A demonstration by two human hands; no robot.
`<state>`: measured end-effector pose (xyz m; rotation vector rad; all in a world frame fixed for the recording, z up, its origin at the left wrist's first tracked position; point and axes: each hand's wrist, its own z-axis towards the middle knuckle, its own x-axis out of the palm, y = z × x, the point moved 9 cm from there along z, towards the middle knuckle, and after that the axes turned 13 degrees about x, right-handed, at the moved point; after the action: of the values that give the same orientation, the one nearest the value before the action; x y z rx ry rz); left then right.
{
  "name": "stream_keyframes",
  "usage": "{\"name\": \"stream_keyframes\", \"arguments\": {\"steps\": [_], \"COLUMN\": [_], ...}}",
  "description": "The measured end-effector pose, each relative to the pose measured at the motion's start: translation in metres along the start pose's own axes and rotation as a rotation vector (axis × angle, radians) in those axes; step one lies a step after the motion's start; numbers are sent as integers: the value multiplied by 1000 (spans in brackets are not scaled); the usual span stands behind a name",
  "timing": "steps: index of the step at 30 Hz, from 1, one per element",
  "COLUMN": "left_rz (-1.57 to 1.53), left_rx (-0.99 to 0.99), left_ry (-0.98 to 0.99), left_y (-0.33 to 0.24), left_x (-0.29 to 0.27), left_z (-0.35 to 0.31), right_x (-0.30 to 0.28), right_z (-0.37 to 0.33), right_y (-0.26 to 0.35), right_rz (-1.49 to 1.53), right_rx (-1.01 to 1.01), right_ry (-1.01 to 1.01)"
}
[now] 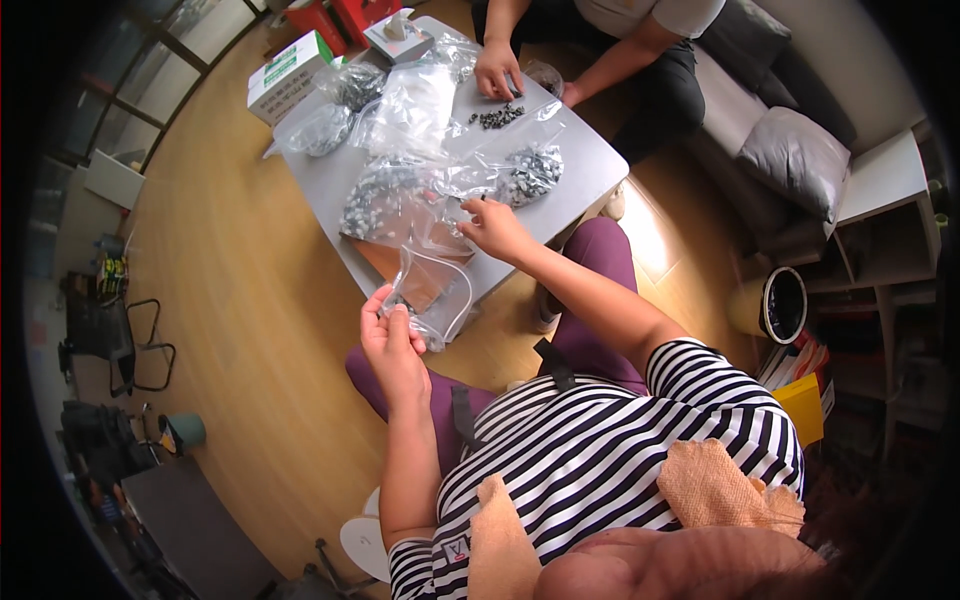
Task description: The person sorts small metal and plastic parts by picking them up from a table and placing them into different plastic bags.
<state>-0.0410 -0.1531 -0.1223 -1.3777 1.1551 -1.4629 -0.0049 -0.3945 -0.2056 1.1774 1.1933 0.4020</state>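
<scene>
My left hand pinches the edge of a clear plastic bag at the table's near corner; a few small dark pieces seem to lie in its bottom. Over the table's near edge, my right hand has its fingertips drawn together, and what they hold, if anything, is too small to make out. Just beyond it lies an open clear bag of small black and white parts. Farther left, another bag of black and white parts rests beside an orange-brown flat piece.
Across the grey table, a co-worker's hand picks at a pile of small black parts. Empty-looking clear bags, a tissue box and a white carton crowd the far left. A bin stands right.
</scene>
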Motion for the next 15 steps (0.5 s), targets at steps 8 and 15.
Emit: {"name": "stream_keyframes", "arguments": {"steps": [8,15], "left_rz": [-40,-26], "left_rx": [-67,-90], "left_ry": [56,57], "left_y": [12,19], "left_x": [12,4], "left_z": [-5,-4], "right_x": [82,75], "right_z": [85,98], "right_y": [-17,-15], "right_rz": [-433,-251], "right_rx": [157,63], "right_ry": [19,-19]}}
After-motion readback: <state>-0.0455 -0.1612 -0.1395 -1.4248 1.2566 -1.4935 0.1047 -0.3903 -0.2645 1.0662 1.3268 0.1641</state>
